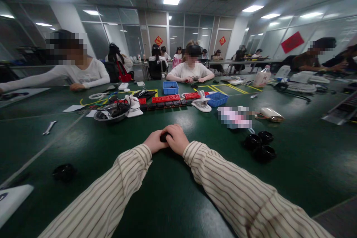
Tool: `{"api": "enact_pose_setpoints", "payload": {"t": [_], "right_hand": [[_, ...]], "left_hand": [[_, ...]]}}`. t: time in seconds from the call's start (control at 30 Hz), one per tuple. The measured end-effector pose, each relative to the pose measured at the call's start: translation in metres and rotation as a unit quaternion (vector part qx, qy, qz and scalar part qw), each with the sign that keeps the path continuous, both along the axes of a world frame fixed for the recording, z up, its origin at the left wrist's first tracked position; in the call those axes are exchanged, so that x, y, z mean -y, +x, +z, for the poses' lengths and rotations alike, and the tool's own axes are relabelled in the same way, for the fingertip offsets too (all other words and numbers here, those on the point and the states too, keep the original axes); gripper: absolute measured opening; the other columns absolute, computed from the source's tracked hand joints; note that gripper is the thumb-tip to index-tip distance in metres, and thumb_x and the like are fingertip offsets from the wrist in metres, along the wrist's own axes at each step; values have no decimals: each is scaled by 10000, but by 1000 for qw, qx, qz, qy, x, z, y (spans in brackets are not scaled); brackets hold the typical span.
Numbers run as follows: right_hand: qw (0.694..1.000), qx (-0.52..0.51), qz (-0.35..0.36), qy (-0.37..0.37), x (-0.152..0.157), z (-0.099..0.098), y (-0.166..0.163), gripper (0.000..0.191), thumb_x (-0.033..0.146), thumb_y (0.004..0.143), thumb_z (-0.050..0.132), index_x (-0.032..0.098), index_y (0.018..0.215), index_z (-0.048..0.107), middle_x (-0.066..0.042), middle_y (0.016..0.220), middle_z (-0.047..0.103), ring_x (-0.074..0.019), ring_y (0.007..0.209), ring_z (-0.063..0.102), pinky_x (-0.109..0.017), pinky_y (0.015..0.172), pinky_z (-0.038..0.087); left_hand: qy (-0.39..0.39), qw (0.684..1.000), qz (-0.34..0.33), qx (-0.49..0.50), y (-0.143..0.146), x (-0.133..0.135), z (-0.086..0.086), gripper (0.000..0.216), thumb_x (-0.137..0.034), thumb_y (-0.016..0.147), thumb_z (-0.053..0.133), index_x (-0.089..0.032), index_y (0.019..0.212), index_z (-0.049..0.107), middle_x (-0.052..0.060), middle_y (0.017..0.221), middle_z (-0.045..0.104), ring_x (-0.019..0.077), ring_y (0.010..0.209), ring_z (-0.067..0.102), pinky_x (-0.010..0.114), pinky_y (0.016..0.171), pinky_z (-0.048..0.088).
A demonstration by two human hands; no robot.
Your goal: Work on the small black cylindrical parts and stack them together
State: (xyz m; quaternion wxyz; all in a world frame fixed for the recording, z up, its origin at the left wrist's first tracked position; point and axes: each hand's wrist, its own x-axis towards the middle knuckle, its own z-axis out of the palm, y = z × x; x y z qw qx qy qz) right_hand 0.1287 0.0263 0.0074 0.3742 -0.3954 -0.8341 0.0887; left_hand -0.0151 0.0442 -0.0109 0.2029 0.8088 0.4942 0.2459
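My left hand and my right hand meet over the green table, in front of me. Both are closed around a small black part, of which only a dark patch shows between the thumbs. Its exact kind is hidden by the fingers. To the right of my hands, three glossy black round hollow parts sit in a cluster. Another black round part lies apart on the left, near my left sleeve.
Ahead stand a bowl of cables, red power-strip-like modules, a white clip stand and two blue baskets. A wrench lies left; a pouch lies right. A person sits across the table.
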Motion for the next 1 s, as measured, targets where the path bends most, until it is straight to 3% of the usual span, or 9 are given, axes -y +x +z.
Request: {"api": "enact_pose_setpoints", "payload": {"t": [0.23, 0.5, 0.7, 0.83, 1.0], "right_hand": [[997, -34, -75, -9, -1, -3, -1, 193, 249, 859, 440, 167, 1007, 533, -64, 1007, 567, -192, 962, 488, -339, 870, 340], [988, -39, -145, -33, -4, -8, 0, 245, 398, 790, 540, 166, 868, 535, -52, 859, 534, -197, 829, 486, -334, 755, 363], [991, -35, -125, -30, -2, -5, -2, 165, 326, 757, 571, 175, 820, 544, -33, 847, 534, -185, 823, 480, -318, 751, 353], [996, -28, -83, -24, -2, -2, 0, 63, 191, 733, 547, 178, 793, 559, -23, 850, 560, -175, 842, 490, -308, 776, 347], [1000, -6, -18, -6, 2, 1, 0, 104, 102, 700, 507, 189, 687, 562, 7, 775, 583, -161, 835, 498, -300, 822, 327]], "left_hand": [[27, 999, 13, -16, 5, 5, 1, 348, -271, 605, 680, -163, 920, 580, 46, 965, 612, 229, 881, 585, 300, 805, 449], [50, 992, 103, -46, 12, 14, 8, 534, -342, 562, 719, -139, 1014, 520, 93, 998, 560, 266, 918, 560, 345, 809, 437], [39, 995, 83, -46, 11, 11, 6, 309, -290, 609, 677, -159, 870, 577, 55, 880, 597, 237, 847, 579, 310, 765, 441], [25, 999, 39, -27, 8, 8, 5, 313, -242, 612, 666, -162, 904, 590, 40, 896, 616, 220, 856, 583, 278, 765, 441], [2, 1000, 9, -6, 4, 3, 2, 223, -230, 612, 646, -151, 817, 605, 23, 818, 628, 219, 795, 595, 272, 713, 457]]}}
